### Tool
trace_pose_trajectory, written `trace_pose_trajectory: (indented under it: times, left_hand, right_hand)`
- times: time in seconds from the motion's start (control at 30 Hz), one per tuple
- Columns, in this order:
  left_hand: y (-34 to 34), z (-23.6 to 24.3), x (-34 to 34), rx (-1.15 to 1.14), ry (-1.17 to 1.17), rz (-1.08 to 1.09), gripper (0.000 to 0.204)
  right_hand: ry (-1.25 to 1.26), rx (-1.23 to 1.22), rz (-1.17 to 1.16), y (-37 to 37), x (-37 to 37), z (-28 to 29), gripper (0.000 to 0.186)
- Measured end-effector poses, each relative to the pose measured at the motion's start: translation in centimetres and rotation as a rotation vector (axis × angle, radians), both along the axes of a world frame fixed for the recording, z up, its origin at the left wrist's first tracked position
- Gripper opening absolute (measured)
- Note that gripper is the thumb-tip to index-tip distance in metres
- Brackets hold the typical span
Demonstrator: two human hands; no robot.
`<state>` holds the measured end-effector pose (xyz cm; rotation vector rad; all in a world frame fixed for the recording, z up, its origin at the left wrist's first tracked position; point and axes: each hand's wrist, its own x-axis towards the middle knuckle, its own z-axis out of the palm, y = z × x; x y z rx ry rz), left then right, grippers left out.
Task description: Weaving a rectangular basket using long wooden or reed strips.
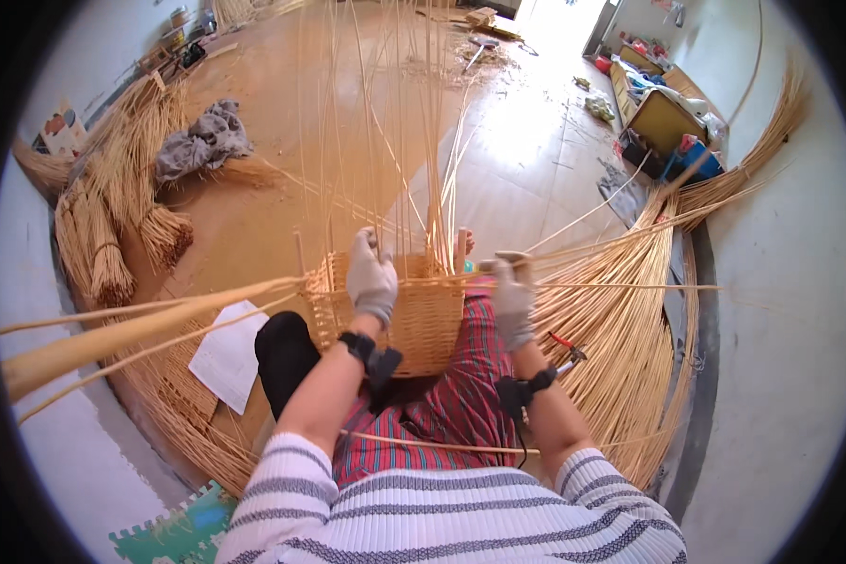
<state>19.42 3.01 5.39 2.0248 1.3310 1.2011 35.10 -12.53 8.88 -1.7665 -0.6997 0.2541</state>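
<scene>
A half-woven wicker basket (427, 324) rests on my lap, with long thin upright stakes rising from its rim. My left hand (372, 274), in a pale work glove, is closed at the rim, its fingers curled over the weave. To the right of the basket, my right hand (512, 299), gloved too and slightly blurred, is closed around a wicker strand (620, 286) that stretches out to the right. Several thicker wicker rods (160, 329) run from the basket's left side toward the left edge. Both wrists wear black straps.
Bundled wicker (113, 202) lies on the left beside a grey cloth (203, 141). A large fan of loose wicker (620, 362) spreads at my right, with red-handled pliers (568, 348) on it. White paper (230, 355) and a green foam mat (183, 526) are at left. Boxes (665, 124) stand far right.
</scene>
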Motion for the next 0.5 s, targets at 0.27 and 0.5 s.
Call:
trace_pose_trajectory:
  times: [0.27, 0.5]
  left_hand:
    - [-1.1, -1.8, 4.7, -1.157, 0.081, -0.55, 0.03]
    - [-3.3, -3.2, 3.7, -0.863, -0.094, -0.538, 0.035]
  right_hand:
    - [-0.37, -0.766, -0.076, -1.5, 8.0, 2.1, 0.052]
    - [-0.591, -0.279, 0.247, 11.3, 7.9, 1.7, 0.027]
